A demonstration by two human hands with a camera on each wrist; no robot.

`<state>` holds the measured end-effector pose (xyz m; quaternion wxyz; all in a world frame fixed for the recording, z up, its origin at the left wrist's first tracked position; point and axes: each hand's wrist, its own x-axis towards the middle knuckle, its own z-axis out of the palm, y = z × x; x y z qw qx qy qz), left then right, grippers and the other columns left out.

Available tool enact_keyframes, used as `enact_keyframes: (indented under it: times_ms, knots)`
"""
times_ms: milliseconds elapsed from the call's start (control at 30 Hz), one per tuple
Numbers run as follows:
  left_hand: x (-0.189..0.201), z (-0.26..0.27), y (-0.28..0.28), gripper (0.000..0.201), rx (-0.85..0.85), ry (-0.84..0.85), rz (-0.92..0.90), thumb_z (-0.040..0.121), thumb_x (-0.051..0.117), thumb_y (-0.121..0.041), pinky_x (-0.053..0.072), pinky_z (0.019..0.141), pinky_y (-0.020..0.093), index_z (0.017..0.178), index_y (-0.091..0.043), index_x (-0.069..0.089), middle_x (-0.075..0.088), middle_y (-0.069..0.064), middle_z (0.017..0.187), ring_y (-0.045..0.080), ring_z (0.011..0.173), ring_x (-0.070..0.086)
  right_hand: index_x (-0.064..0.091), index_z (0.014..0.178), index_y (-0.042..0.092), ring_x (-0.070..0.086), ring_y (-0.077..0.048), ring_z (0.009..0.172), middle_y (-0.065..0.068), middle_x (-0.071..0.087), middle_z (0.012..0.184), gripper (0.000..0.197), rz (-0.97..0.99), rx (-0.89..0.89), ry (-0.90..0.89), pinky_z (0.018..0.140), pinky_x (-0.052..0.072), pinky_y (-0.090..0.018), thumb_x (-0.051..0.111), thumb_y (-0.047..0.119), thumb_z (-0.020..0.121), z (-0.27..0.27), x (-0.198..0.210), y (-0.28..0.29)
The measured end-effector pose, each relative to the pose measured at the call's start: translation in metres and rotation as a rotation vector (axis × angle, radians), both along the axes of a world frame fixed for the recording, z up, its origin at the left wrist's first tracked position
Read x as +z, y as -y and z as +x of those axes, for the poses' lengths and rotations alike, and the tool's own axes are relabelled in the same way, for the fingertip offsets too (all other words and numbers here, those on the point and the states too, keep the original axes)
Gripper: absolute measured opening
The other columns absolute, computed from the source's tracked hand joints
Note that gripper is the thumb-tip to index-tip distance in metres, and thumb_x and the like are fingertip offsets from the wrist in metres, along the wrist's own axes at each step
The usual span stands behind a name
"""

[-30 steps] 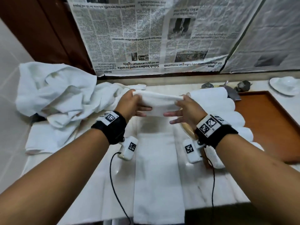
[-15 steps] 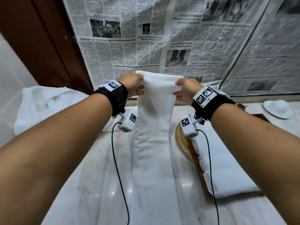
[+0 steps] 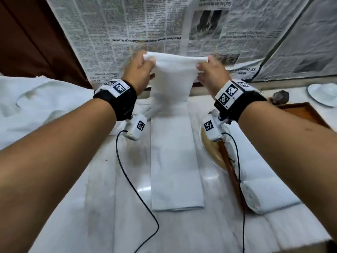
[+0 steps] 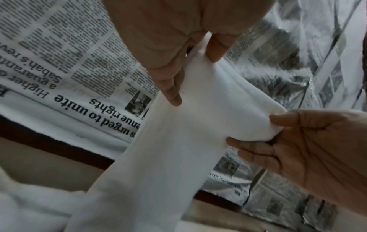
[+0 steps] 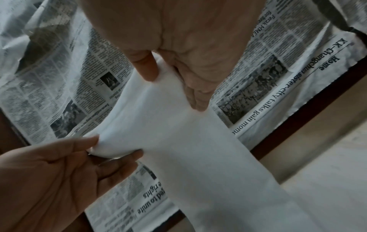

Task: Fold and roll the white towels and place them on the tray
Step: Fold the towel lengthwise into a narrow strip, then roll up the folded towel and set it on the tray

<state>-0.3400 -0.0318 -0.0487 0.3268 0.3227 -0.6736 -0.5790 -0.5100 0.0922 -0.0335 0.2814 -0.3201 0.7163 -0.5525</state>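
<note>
You had the towel (image 3: 173, 157) folded into a long strip, near end flat on the bench (image 3: 102, 216), far end lifted in front of the newspaper (image 3: 127, 33). Left hand (image 3: 140, 70) pinched the far-left corner between thumb and fingers; right hand (image 3: 212, 73) pinched the far-right corner the same way. Both grips closed on cloth, top edge stretched taut between them.

Tray (image 3: 308, 114) sat at far right, with rolled towels (image 3: 264, 190) lying on its near part. Loose pile of unfolded towels (image 3: 36, 106) was at far left.

Risks as I judge them:
- Uneven pull from either hand would have skewed the strip, so the layers slide apart and the roll comes out coned.
- Both pinches were only on the corners; a slip on one side would drop that edge and open the fold.
- Pulling too hard toward you or upward could have dragged the near end along the bench and rumpled it.
- Wrist cables (image 3: 138, 194) hung right beside the strip; one could snag the cloth or get rolled in.
- Right wrist was just above the tray's near-left edge, so lowering carelessly could knock the finished rolls.
</note>
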Motion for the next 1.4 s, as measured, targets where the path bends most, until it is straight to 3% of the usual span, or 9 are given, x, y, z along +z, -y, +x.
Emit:
enact_keyframes:
  times_ms: [167,267,400,500,667,833,1033,1200,1400]
  knots:
    - [-0.045,0.052,-0.045,0.008,-0.043,0.185,-0.147,0.086,0.053,-0.037,0.056,0.082,0.047,0.089,-0.03,0.05,0.061,0.003,0.089,0.02,0.081,0.06,0.055,0.089,0.019,0.06,-0.026,0.08,-0.003,0.057,0.085,0.007,0.172,0.057,-0.24,0.073,0.053,-0.033,0.059,0.021,0.084,0.031,-0.035,-0.063]
    - [-0.074,0.086,-0.092,0.016,-0.1,0.272,-0.273,0.083,0.059,-0.026,0.056,0.084,0.036,0.095,-0.018,0.053,0.066,-0.003,0.112,0.013,0.095,0.066,0.059,0.087,0.019,0.054,-0.021,0.079,0.005,0.055,0.079,0.009,0.278,0.178,-0.451,0.069,0.044,-0.019,0.063,0.012,0.084,0.051,-0.065,-0.113]
    - [-0.111,0.121,-0.147,0.027,-0.126,0.366,-0.306,0.085,0.065,-0.009,0.053,0.082,0.025,0.082,-0.028,0.047,0.066,-0.008,0.118,0.008,0.104,0.065,0.05,0.077,0.036,0.059,-0.02,0.094,0.004,0.06,0.096,0.017,0.384,0.234,-0.596,0.082,0.05,-0.049,0.062,0.025,0.081,0.068,-0.103,-0.165]
    - [-0.114,0.133,-0.179,0.027,-0.089,0.381,-0.409,0.084,0.065,-0.009,0.051,0.084,0.022,0.085,-0.031,0.05,0.066,-0.01,0.113,0.004,0.101,0.062,0.052,0.081,0.03,0.057,-0.011,0.072,0.004,0.06,0.086,0.018,0.252,0.211,-0.594,0.077,0.049,-0.04,0.063,0.015,0.084,0.076,-0.111,-0.19]
    - [-0.113,0.161,-0.234,0.025,-0.031,0.324,-0.563,0.079,0.057,-0.016,0.038,0.086,0.008,0.103,-0.013,0.06,0.062,0.0,0.103,0.012,0.107,0.057,0.054,0.083,0.021,0.052,-0.015,0.081,0.004,0.054,0.087,0.012,0.064,0.229,-0.698,0.073,0.041,-0.029,0.061,0.013,0.08,0.106,-0.117,-0.247]
    - [-0.163,0.189,-0.278,0.013,-0.283,0.901,-0.466,0.087,0.058,-0.019,0.037,0.101,0.031,0.099,-0.02,0.053,0.052,-0.003,0.13,0.015,0.139,0.035,0.057,0.096,0.024,0.053,-0.021,0.099,0.002,0.052,0.107,0.012,0.522,0.554,-0.791,0.079,0.047,-0.035,0.056,0.018,0.086,0.133,-0.163,-0.289]
    - [-0.173,0.192,-0.296,0.043,-0.368,0.996,-0.727,0.071,0.069,-0.035,0.053,0.087,0.047,0.109,-0.016,0.062,0.058,0.007,0.125,0.039,0.123,0.051,0.059,0.121,0.022,0.049,-0.022,0.117,0.001,0.05,0.128,0.044,0.486,0.571,-0.86,0.092,0.048,-0.038,0.057,0.017,0.077,0.151,-0.17,-0.305]
    - [-0.17,0.185,-0.311,0.053,-0.324,1.092,-0.86,0.077,0.054,-0.06,0.044,0.083,0.04,0.113,-0.022,0.058,0.058,0.001,0.109,0.029,0.097,0.059,0.05,0.135,0.025,0.043,-0.022,0.129,0.002,0.042,0.143,0.05,0.561,0.642,-0.911,0.1,0.044,-0.037,0.057,0.034,0.087,0.164,-0.179,-0.318]
    - [-0.165,0.166,-0.346,0.059,-0.297,1.214,-0.873,0.083,0.057,-0.062,0.038,0.085,0.04,0.122,-0.019,0.051,0.054,0.008,0.115,0.032,0.105,0.053,0.064,0.115,0.021,0.061,-0.025,0.092,0.0,0.061,0.107,0.036,0.45,0.582,-1.0,0.071,0.054,-0.038,0.072,0.025,0.08,0.171,-0.188,-0.339]
